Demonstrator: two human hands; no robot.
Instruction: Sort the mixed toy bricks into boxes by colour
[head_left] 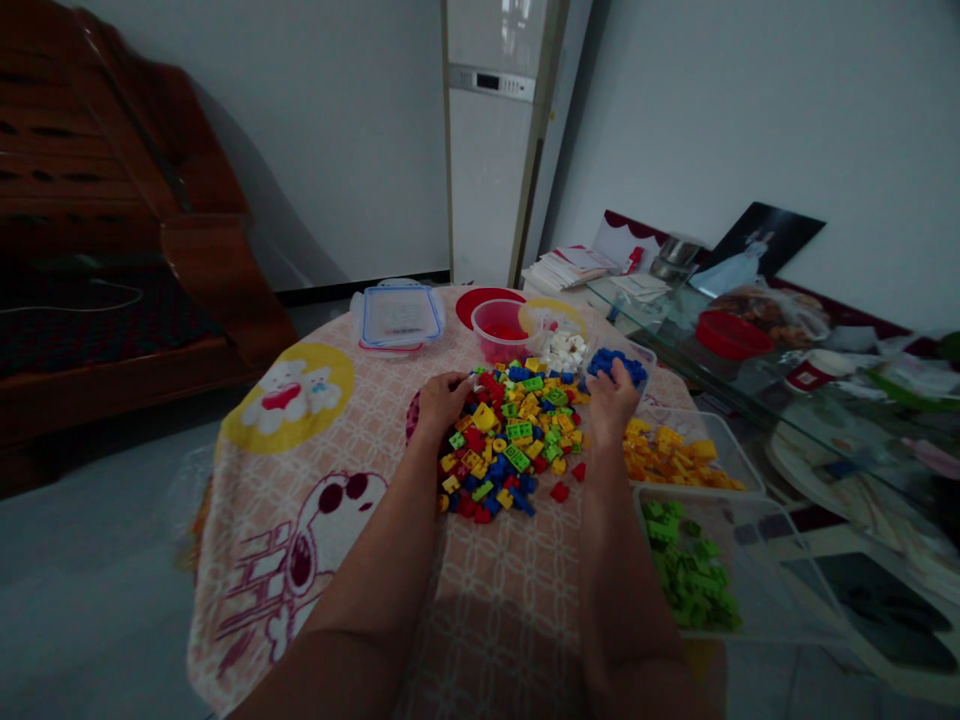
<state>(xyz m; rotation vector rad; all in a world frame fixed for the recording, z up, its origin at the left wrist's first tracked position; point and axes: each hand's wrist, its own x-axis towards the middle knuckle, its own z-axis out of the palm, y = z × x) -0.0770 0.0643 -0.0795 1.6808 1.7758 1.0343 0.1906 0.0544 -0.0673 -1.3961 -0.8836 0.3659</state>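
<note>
A mixed pile of toy building bricks (517,432), in red, yellow, green and blue, lies on the patterned tablecloth (510,580). At the pile's far left edge, my left hand (441,402) has its fingers bent together over the bricks; what they grip is too small to make out. My right hand (613,402) is at the near side of a clear box holding blue bricks (619,366), its thumb and fingers apart. No brick shows plainly between them. White bricks (564,351) lie heaped just left of that box.
Clear trays of yellow bricks (671,455) and green bricks (688,570) stand to the right. A pink tub (504,345) with red pieces, a red lid (480,300) and a blue-rimmed container lid (401,316) lie at the back. A cluttered glass table (675,335) adjoins the right side.
</note>
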